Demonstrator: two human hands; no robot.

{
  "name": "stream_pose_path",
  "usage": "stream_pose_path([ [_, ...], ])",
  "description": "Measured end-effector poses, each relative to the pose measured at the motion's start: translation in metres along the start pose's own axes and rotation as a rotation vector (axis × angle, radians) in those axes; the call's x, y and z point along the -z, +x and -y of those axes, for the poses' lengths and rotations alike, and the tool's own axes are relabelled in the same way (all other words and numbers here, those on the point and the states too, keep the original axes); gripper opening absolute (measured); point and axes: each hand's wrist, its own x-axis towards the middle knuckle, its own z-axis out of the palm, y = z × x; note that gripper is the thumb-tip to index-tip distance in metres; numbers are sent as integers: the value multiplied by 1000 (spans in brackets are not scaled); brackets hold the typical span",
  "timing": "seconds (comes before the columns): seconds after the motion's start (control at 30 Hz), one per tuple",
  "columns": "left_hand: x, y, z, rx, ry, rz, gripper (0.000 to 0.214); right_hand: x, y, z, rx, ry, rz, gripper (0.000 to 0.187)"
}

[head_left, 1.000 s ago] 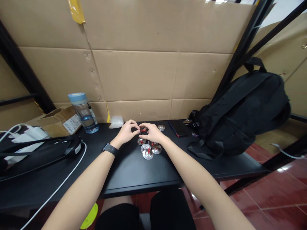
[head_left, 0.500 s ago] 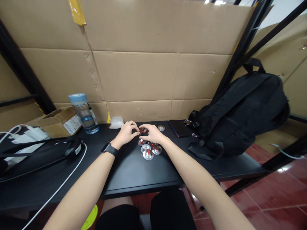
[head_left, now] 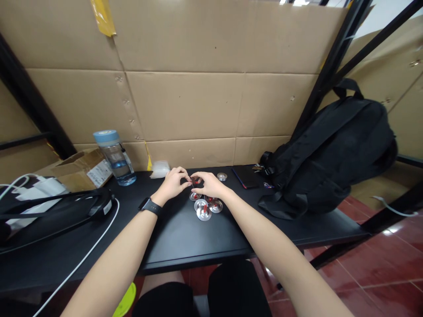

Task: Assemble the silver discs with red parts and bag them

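Note:
My left hand (head_left: 173, 182) and my right hand (head_left: 209, 185) meet above the black desk (head_left: 185, 233), fingers pinched together on a small silver disc with a red centre piece (head_left: 195, 180). Just below them lies a cluster of several similar silver discs with red parts (head_left: 205, 207). One more small disc (head_left: 222, 176) sits apart behind my right hand. A black watch (head_left: 150, 205) is on my left wrist.
A water bottle (head_left: 115, 156), an open cardboard box (head_left: 77, 167) and a white packet (head_left: 160, 168) stand at the back left. A black bag with a white cable (head_left: 56, 211) lies left. A dark phone (head_left: 246, 176) and a black backpack (head_left: 330, 149) sit right.
Both hands stay pinched together on the small piece, shifting only slightly. The discs on the desk have not moved.

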Motion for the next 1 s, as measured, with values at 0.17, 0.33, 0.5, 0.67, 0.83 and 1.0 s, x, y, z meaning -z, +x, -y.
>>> stream_pose_path([
  [0.17, 1, 0, 2, -13, -2, -8, 6, 1, 0, 0, -36, 2, 22, 44],
  [0.33, 3, -1, 2, -10, 10, -13, 6, 2, 0, 1, -34, -4, 28, 45],
  [0.5, 5, 0, 1, -9, 8, -5, 6, 3, 0, 1, -24, -12, 29, 46],
  [0.67, 7, 0, 0, -1, 13, 6, 7, 4, 0, 1, -44, -12, 39, 48],
  [0.83, 9, 0, -2, -6, -2, 17, 7, 5, 0, 0, -68, -2, 40, 49],
  [1.0, 10, 0, -3, -10, -10, 23, 9, 9, 0, 1, -111, 11, 44, 51],
])
